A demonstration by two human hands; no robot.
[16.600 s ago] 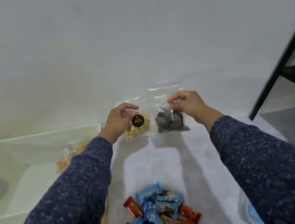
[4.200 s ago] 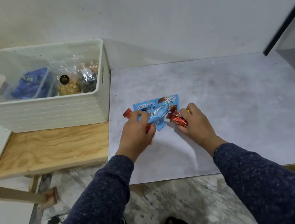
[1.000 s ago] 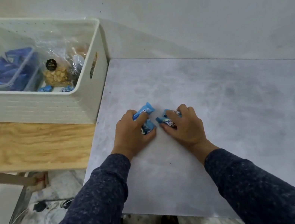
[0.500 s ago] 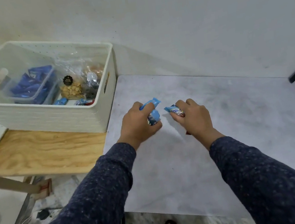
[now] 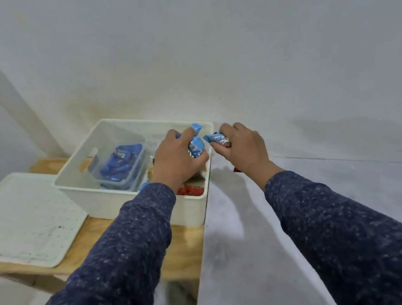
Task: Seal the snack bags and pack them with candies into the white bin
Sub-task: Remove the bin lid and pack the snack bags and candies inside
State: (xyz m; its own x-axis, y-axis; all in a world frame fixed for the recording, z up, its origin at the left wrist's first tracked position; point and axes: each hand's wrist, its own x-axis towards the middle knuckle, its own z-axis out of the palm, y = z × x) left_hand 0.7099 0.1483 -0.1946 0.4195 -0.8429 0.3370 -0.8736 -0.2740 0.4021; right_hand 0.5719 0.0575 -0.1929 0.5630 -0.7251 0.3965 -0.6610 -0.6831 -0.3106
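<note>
The white bin (image 5: 86, 194) stands on a wooden shelf left of the grey table. My left hand (image 5: 175, 158) hovers over the bin's right end, shut on blue-wrapped candies (image 5: 196, 146). My right hand (image 5: 243, 150) is just right of the bin's rim, above the table edge, shut on a blue candy (image 5: 218, 140); a red wrapper end (image 5: 236, 169) pokes out below its palm. Inside the bin lie red candies (image 5: 190, 190) near the front right corner. The snack bags are mostly hidden behind my left hand.
A clear tub of blue packets (image 5: 120, 166) sits in the bin's middle, with a small bottle (image 5: 88, 160) to its left. A white perforated lid (image 5: 18, 219) lies on the wooden shelf (image 5: 183, 244). The grey table top (image 5: 263, 235) stretches to the right. The wall is close behind.
Both hands have lifted off the table with the candies and moved left and away, the left one now over the bin. The camera has tilted up.
</note>
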